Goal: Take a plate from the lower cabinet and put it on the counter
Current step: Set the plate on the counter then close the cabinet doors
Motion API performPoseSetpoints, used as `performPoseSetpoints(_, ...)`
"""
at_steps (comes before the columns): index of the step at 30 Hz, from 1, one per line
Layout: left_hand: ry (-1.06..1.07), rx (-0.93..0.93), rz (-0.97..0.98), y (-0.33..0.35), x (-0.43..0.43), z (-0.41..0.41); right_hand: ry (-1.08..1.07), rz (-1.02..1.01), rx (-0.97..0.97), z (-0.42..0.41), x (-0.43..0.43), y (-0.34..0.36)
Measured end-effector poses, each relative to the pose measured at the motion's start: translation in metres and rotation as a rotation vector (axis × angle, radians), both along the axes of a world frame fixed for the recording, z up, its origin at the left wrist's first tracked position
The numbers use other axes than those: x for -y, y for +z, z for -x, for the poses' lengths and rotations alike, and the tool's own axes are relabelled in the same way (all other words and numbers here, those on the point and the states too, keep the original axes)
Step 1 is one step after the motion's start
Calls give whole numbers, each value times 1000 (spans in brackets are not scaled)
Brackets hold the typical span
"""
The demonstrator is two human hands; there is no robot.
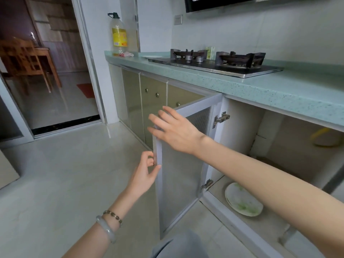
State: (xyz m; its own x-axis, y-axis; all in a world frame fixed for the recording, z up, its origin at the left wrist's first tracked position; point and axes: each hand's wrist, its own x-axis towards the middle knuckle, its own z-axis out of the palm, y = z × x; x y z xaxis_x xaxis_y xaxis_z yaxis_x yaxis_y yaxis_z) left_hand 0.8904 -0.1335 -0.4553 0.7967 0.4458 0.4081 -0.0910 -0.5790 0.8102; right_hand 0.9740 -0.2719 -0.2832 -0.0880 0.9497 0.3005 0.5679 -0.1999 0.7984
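Note:
A white plate with green markings (243,201) lies on the floor of the open lower cabinet, on top of another plate, partly hidden by my right forearm. The cabinet door (181,172) stands swung out toward me. My left hand (147,174) pinches the door's free edge low down. My right hand (174,129) rests flat, fingers spread, against the door's upper part. The pale green speckled counter (279,90) runs above the cabinet.
A gas hob (216,65) sits on the counter, with an oil bottle (119,34) and a small cloth at the far left end. A yellow-rimmed object (324,137) sits deep in the cabinet. A doorway on the left leads to a room with a wooden chair.

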Motion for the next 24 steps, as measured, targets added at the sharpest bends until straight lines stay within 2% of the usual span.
performPoseSetpoints(11,-323,75,-20,-5,94,-5,132,-169,-61,7,128,-5)
performPoseSetpoints(19,-478,107,-122,2,186,-40,-152,-48,-64,1,229,-4)
performPoseSetpoints(24,-519,109,-362,4,238,-73,-377,-33,-53,-16,292,-7)
